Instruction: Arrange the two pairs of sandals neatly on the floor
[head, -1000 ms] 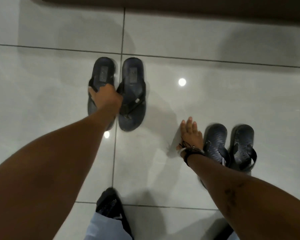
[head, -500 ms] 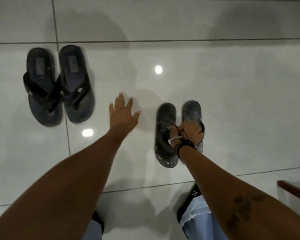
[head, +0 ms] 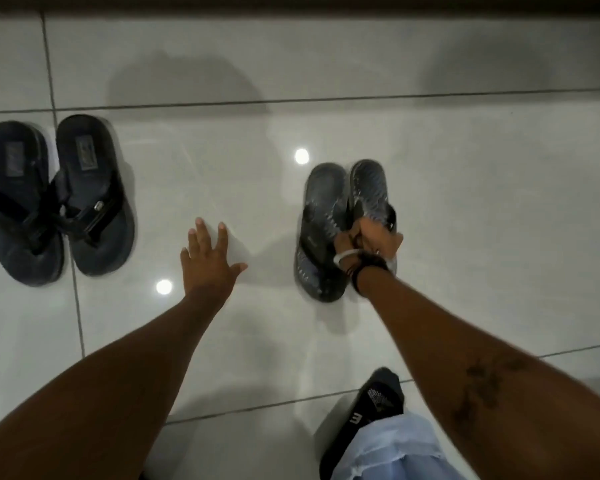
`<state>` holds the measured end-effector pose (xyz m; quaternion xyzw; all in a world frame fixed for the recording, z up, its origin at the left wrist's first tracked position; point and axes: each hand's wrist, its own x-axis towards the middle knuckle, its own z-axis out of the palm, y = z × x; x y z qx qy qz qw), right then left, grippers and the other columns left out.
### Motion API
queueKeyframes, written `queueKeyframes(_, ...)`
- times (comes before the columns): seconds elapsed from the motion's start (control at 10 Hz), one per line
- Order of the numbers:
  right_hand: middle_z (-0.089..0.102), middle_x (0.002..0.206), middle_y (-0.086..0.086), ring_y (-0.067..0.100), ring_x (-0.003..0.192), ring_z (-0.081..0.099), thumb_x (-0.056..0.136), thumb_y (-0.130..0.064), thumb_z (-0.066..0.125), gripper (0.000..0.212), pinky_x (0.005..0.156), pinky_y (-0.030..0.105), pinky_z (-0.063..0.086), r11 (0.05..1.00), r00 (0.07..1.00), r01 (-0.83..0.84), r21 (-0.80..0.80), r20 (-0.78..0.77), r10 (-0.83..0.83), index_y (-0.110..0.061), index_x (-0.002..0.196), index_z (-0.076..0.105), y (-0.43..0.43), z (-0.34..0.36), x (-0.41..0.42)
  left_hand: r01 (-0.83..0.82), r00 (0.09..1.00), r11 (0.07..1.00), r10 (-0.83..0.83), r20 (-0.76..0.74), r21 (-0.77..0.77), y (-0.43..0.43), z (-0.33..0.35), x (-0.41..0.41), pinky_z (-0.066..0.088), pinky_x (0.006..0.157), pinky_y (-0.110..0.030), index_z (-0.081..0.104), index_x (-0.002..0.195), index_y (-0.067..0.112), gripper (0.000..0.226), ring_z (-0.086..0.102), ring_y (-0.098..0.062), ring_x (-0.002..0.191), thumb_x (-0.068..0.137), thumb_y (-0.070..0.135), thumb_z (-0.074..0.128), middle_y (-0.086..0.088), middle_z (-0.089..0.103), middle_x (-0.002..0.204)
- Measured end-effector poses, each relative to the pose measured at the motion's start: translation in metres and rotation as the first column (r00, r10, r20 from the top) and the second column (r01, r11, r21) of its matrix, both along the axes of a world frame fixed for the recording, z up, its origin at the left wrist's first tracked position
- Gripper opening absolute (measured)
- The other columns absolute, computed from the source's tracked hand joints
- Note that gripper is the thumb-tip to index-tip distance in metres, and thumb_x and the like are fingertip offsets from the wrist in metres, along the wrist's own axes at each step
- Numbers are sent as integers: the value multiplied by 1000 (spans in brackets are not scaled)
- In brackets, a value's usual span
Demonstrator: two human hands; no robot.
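Note:
Two pairs of dark sandals lie on the pale tiled floor. The navy strap pair [head: 54, 199] sits side by side at the left, untouched. The textured grey pair [head: 329, 216] is at centre right, its two sandals pressed close together. My right hand [head: 371, 242] is closed on the straps of this grey pair, with bands on the wrist. My left hand [head: 210, 263] hovers flat with fingers spread over bare floor between the two pairs, holding nothing.
Glossy grey tiles [head: 465, 202] with dark grout lines reflect two ceiling lights. A dark edge [head: 291, 5] runs along the top of the view. My foot in a black sock [head: 374, 407] and a light blue trouser leg [head: 392, 452] are at the bottom right.
My left hand let go of the navy pair and moved right over bare floor. My right hand moved from beside the grey pair and closed on its straps.

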<state>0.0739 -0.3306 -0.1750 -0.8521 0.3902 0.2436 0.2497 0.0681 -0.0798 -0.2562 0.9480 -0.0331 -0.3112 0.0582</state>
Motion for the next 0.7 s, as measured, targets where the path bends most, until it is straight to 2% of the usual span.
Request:
queueKeyframes(0.1, 58, 127, 11, 29, 121, 50, 93, -30, 51, 33, 111, 49, 32, 960, 971, -231, -159, -91, 219, -14, 122, 54, -44, -6, 51, 14, 1000, 1000, -14, 12, 17, -1, -4, 0, 27, 112, -56, 14, 155, 14, 92, 11, -46, 147, 86, 52, 62, -26, 0, 161)
queueKeyframes(0.2, 60, 124, 12, 28, 121, 51, 98, -32, 47, 32, 115, 46, 24, 908, 937, -341, -244, -163, 308, -11, 119, 58, -66, -4, 91, 16, 1000, 999, -17, 9, 38, 0, -8, 0, 28, 112, -55, 15, 155, 14, 92, 12, -46, 147, 86, 52, 62, -27, 1, 161)
queueKeyframes(0.3, 66, 112, 8, 28, 112, 57, 96, -34, 48, 28, 116, 44, 22, 894, 953, -304, -329, -121, 279, -14, 110, 61, -75, -10, 111, 16, 1000, 999, -17, 21, 45, 1, -10, -1, 27, 113, -54, 14, 155, 14, 91, 10, -45, 147, 87, 52, 61, -26, -1, 161)
queueKeyframes(0.4, 63, 125, 7, 28, 125, 49, 95, -43, 46, 40, 117, 48, 20, 914, 954, -301, -274, -105, 282, -17, 123, 56, -82, -25, 113, 23, 999, 998, -24, 21, 50, 1, -11, 0, 24, 115, -53, 12, 155, 14, 91, 8, -45, 148, 88, 52, 59, -26, -2, 161)
queueKeyframes(0.5, 62, 127, 4, 27, 126, 49, 95, -46, 45, 40, 116, 51, 16, 896, 942, -334, -294, -124, 311, -20, 123, 56, -82, -30, 109, 26, 1000, 998, -26, 0, 52, 0, -8, 0, 22, 116, -54, 12, 155, 14, 91, 8, -45, 148, 88, 53, 58, -27, -2, 161)
queueKeyframes(0.6, 67, 114, 6, 29, 115, 56, 94, -41, 48, 32, 114, 52, 21, 896, 960, -279, -345, -92, 263, -18, 113, 61, -72, -11, 104, 44, 998, 996, -42, -37, 72, -1, 2, 4, 14, 118, -56, 11, 156, 15, 93, 8, -44, 148, 87, 55, 58, -27, -3, 161)
queueKeyframes(0.7, 69, 97, 8, 31, 99, 59, 90, -38, 46, 28, 103, 50, 33, 856, 941, -322, -405, -35, 338, -18, 85, 65, -58, 28, 98, 96, 992, 987, -84, -95, 130, -4, 37, 26, 5, 117, -58, 14, 155, 21, 84, 10, -36, 150, 89, 64, 44, -21, 2, 163)
